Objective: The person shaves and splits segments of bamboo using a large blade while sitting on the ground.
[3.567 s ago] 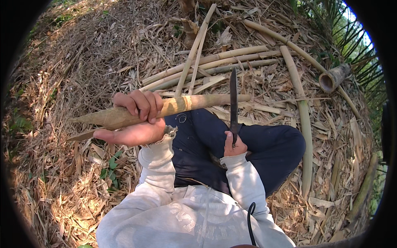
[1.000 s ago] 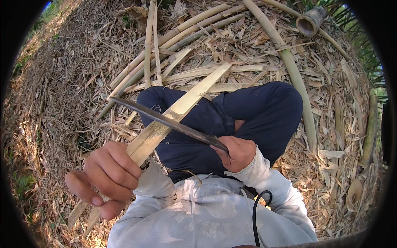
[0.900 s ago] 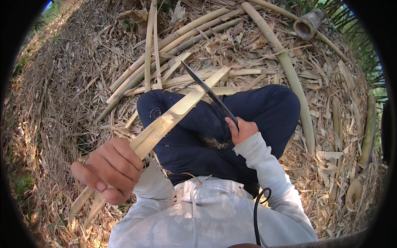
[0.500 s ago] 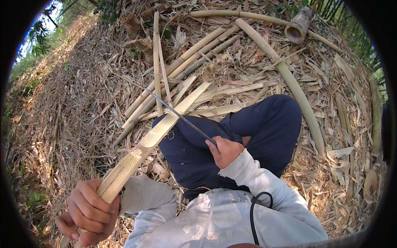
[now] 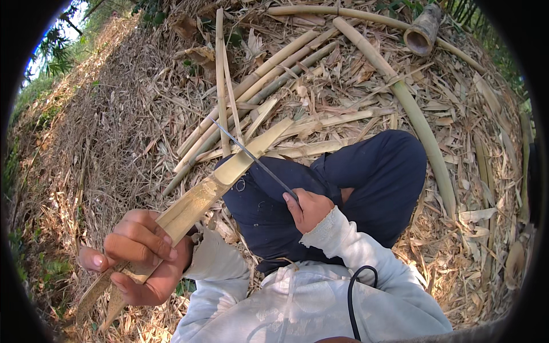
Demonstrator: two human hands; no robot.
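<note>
Left hand [image 5: 137, 257]: is gripping the lower end of a split bamboo strip [image 5: 217, 186], fingers curled tight around it, low at the left.
Strip: is slanting up and to the right from that fist, passing over the dark-trousered knee [image 5: 366, 183]; its pale cut face is turned up, its tip [image 5: 280, 128] lying over the litter.
Right hand [image 5: 309, 208]: is closing around the handle of a long knife [image 5: 251, 155] (the handle itself is hidden in the fist).
Knife: its thin dark blade is running up and left from the right hand and crossing the strip near its upper part, touching it there.
Poles [image 5: 400, 94]: are lying spread on the ground beyond the knee, among dry leaves.
Stump [image 5: 422, 33]: a short hollow bamboo piece is sitting at the top right, open end showing.
Cable [image 5: 357, 286]: is looping dark over the pale sleeve.
</note>
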